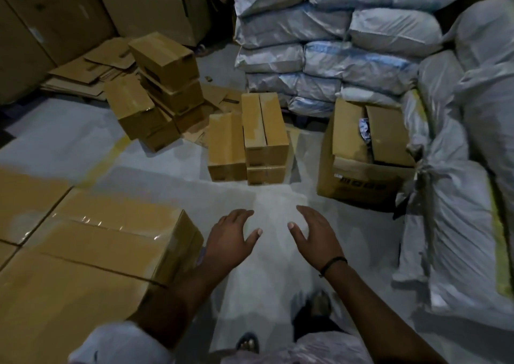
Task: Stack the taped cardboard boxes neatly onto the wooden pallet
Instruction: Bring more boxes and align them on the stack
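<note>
Left hand (pixel 230 237) and right hand (pixel 317 235) empty above the floor (pixel 267 266)
Fingers spread on both, gripping nothing. One taped box (pixel 116 241) sits on a box layer (pixel 41 294) just beside the left hand; more taped boxes (pixel 250 138) stand on the floor ahead, well apart.

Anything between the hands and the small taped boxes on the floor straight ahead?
Nothing visible. The left hand and right hand are open over bare floor that runs straight to the taped boxes. The open carton stands off to the right of that line.
</note>
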`<action>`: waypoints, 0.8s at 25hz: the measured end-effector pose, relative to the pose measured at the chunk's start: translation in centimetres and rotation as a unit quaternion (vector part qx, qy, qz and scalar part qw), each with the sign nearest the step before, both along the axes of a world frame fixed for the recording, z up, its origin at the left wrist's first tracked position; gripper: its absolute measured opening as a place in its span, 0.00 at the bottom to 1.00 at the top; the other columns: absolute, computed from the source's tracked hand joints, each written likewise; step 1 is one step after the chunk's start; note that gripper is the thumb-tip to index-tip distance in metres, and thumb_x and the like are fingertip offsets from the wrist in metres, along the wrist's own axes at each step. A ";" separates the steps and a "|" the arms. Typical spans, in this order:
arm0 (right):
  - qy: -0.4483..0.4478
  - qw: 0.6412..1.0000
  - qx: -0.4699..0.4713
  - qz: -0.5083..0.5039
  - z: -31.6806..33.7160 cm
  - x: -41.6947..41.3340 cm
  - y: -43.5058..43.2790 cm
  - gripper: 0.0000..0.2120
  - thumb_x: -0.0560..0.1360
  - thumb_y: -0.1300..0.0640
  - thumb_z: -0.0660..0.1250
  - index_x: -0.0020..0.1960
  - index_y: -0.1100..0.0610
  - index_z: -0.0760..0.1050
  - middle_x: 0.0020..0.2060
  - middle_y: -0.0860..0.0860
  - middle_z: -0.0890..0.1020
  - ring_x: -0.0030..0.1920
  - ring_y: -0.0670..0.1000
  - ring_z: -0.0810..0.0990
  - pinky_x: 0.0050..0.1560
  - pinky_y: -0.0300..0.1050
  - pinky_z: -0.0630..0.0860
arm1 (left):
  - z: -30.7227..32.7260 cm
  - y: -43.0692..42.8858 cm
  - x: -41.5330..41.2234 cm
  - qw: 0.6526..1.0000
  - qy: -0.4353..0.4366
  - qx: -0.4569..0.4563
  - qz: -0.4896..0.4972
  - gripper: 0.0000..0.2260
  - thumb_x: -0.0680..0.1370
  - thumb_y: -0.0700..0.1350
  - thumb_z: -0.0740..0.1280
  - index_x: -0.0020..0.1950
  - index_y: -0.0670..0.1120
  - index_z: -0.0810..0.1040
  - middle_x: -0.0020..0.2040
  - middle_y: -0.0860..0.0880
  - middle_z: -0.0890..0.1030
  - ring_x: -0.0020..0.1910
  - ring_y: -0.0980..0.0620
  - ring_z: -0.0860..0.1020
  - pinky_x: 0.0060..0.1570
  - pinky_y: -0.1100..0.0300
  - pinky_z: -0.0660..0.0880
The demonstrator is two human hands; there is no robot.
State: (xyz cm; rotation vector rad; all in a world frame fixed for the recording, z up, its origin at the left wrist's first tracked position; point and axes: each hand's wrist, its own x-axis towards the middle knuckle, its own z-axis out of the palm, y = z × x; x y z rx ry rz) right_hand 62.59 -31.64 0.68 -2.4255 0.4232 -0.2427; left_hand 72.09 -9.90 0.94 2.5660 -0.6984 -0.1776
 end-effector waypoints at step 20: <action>0.080 0.985 0.008 0.152 -1.9 41.0 -24.9 0.26 0.82 0.44 0.62 0.76 0.54 0.67 0.73 0.53 0.71 0.73 0.55 0.68 0.72 0.49 0.65 | -1.1 -23.9 33.4 0.985 0.025 -0.028 0.170 0.24 0.80 0.62 0.66 0.70 0.49 0.78 0.64 0.48 0.81 0.62 0.45 0.79 0.57 0.52 0.77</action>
